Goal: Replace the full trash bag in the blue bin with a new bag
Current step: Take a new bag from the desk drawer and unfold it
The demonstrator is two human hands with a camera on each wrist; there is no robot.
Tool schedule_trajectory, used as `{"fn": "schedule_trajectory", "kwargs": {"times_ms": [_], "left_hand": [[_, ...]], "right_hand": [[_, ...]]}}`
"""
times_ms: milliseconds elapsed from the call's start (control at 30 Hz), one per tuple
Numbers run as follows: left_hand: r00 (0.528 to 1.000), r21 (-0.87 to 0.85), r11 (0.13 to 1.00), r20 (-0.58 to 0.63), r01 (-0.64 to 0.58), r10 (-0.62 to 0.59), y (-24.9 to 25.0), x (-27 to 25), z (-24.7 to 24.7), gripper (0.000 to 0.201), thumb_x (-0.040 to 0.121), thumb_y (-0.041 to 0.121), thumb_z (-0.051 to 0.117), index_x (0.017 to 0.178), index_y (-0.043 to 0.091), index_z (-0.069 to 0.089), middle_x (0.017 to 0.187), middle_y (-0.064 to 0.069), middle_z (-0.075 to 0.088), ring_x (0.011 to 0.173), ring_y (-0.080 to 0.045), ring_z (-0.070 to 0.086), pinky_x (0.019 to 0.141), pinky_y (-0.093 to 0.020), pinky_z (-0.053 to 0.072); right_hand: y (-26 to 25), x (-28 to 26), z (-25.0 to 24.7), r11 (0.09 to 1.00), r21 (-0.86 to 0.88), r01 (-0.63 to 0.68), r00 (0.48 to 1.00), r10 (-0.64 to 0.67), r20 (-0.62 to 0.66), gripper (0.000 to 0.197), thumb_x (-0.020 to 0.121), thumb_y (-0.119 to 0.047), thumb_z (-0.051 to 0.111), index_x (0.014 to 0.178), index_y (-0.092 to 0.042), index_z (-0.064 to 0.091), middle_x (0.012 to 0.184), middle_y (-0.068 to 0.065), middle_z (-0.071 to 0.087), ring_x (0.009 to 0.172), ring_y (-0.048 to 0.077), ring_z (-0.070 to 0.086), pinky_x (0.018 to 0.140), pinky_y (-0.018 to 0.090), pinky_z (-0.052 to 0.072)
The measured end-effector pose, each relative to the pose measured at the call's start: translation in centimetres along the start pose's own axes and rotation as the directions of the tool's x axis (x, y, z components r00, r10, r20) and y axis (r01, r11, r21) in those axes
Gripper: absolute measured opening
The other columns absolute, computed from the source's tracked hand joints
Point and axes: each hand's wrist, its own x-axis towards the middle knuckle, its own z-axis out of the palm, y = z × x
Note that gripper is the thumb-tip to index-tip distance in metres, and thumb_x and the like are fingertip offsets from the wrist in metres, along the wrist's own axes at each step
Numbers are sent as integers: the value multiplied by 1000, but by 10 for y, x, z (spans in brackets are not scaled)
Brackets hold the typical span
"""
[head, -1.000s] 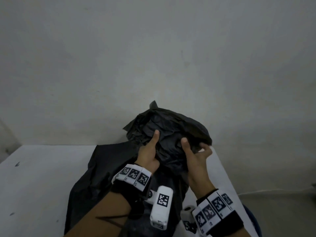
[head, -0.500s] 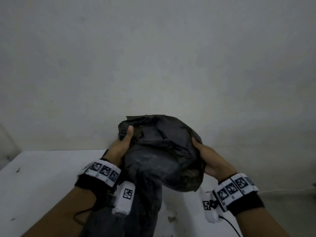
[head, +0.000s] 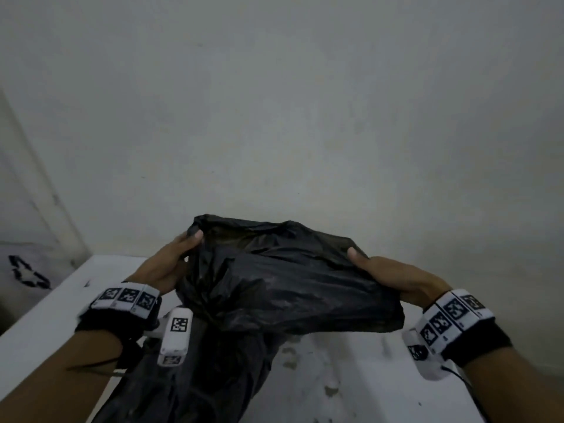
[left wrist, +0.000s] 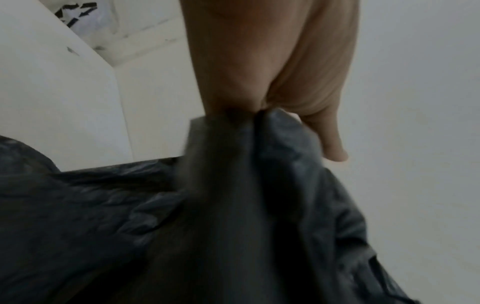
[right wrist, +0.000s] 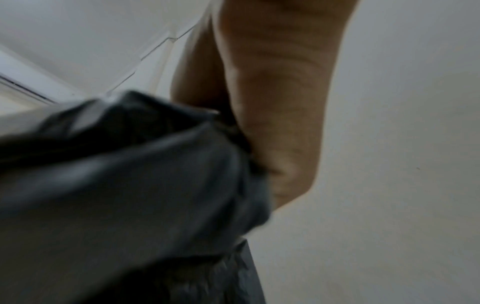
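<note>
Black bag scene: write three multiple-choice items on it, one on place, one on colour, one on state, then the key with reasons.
1. Where is the bag?
A. Held up over the white surface
B. Lying flat on the floor
C. Hanging from a wall hook

2. What colour is the bag?
A. Blue
B. Black
C. White

3. How is the bag held?
A. By the left hand alone
B. By the right hand alone
C. By both hands, one at each side

Key: A, it is raised in front of the wall above the surface; B, the plastic is dark black; C, each hand grips an edge.
</note>
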Motion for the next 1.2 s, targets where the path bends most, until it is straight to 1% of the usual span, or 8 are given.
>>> {"fn": "schedule_trajectory", "kwargs": {"times_ms": [200,400,500,600,700,767,967,1200], "left_hand": [[998,107,992,20,60,-62,-15,-15,-1,68,85,11,65,144,27,35,136,-9,53,117,-35,57,92,-50,51],[979,-11,987,-123,160,-160,-24,-34,-20,85,65,48,83,135,16,48,131,-10,58,110,-33,61,95,-47,48],[945,-50,980,-260,193,-199,-26,-55,-15,62,70,62,72,97,8,58,92,-17,56,76,-32,57,80,-41,42],[890,-246,892,363,378,-277,-33,-91,19,77,84,72,40,119,8,63,121,-16,65,100,-30,65,94,-44,44],[705,-230,684,417,692,-574,-49,-100,36,83,72,77,51,117,9,66,122,-20,64,117,-39,54,95,-60,42],[679,-255,647,459,719,-573,-52,-107,50,78,72,71,58,122,12,62,128,-20,61,124,-40,49,100,-62,37],[815,-463,672,382,577,-437,-46,-109,81,38,91,34,52,114,6,65,110,-21,69,94,-38,68,77,-52,57],[921,-690,609,280,390,-272,-40,-106,130,70,43,-1,71,112,5,64,90,-16,72,86,-29,63,70,-36,46]], "right_hand": [[11,-1,33,1000,8,3,988,-4,155,91,46,-68,84,110,-4,71,112,12,72,106,30,67,102,45,49],[-10,-17,53,727,686,23,998,19,-54,58,91,-52,45,123,-7,63,118,16,70,100,29,70,82,37,59],[-28,-37,58,616,778,127,981,37,-189,69,89,-66,38,119,-10,66,114,17,71,93,30,72,70,36,61],[-33,-59,75,550,800,242,952,24,-304,73,86,-70,38,117,-11,67,113,15,72,99,30,71,75,36,59],[-25,-78,101,503,797,334,920,9,-392,62,89,-58,50,123,-9,65,120,15,69,110,32,66,95,44,52],[-15,-89,116,513,784,350,906,26,-422,54,87,-50,59,121,-9,66,118,14,70,108,32,67,94,45,53],[25,-123,120,430,822,375,871,140,-470,43,91,-37,60,123,-8,63,121,16,68,109,35,66,84,45,59],[52,-159,78,255,815,521,789,221,-573,57,92,-47,55,127,-2,60,122,19,67,108,33,67,82,46,59]]}}
